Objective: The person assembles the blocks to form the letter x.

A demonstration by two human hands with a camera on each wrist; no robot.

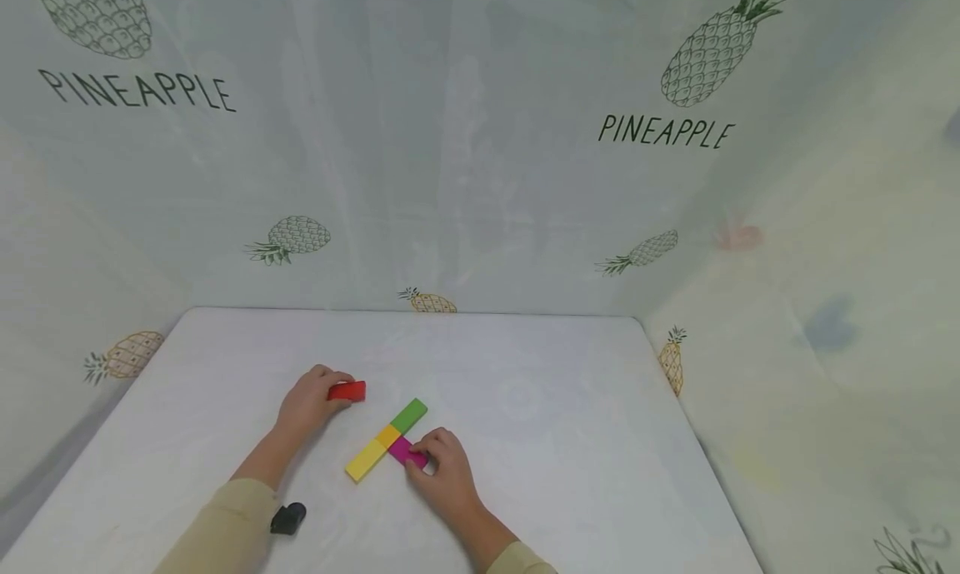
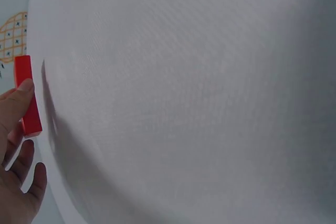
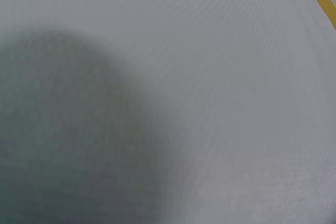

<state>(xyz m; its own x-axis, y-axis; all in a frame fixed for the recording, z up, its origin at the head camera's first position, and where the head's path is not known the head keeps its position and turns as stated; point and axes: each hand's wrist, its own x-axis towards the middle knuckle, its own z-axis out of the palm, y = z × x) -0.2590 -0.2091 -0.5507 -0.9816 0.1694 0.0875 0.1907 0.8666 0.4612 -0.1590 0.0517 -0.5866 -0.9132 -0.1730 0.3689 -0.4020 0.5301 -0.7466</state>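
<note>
My left hand (image 1: 306, 401) pinches a red block (image 1: 349, 391) between thumb and fingers, left of the other blocks. The left wrist view has the same red block (image 2: 32, 116) under the thumb, with a shadow on the white surface beside it. A green block (image 1: 409, 416), a small orange block (image 1: 388, 436) and a yellow block (image 1: 365, 461) form a slanting line. From the orange one a magenta block (image 1: 399, 447) branches off to the right at about a right angle. Thumb and fingers of my right hand (image 1: 447, 472) pinch its outer end, partly covering it.
A white table (image 1: 570, 424) carries the blocks. Pineapple-printed cloth (image 1: 480, 141) hangs behind it and at the sides. A small black object (image 1: 288, 518) is beside the left sleeve. The right wrist view shows mostly table surface, with a yellow block end (image 3: 328, 9) at its upper right.
</note>
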